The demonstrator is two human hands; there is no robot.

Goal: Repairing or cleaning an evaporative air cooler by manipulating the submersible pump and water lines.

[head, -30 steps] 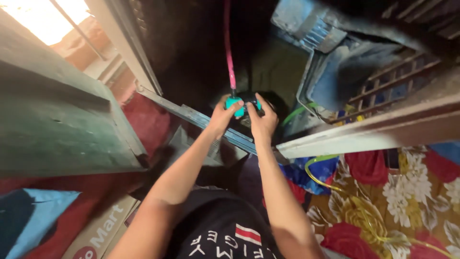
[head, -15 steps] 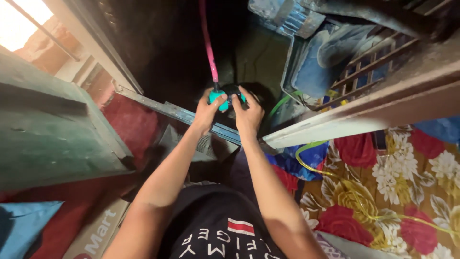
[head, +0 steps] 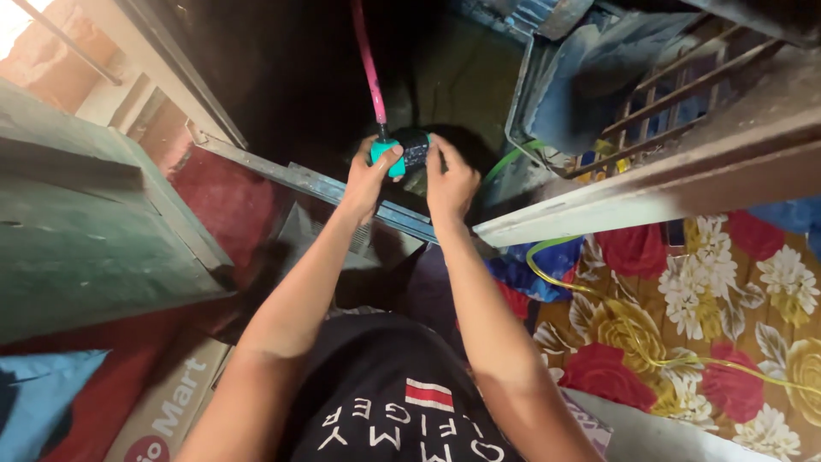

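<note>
Gripping one teal-and-black device (head: 402, 154) — two hands: left hand (head: 369, 175); right hand (head: 451, 180)

A big flowered cloth (head: 684, 316) with red, white and yellow blooms lies low on the right. A thin yellow-green cord (head: 633, 338) snakes across it. Just above the cloth runs a worn wooden beam (head: 650, 184). Far to the cloth's left stands a green wooden panel (head: 77, 231), with a cardboard box (head: 167, 411) below it.
</note>
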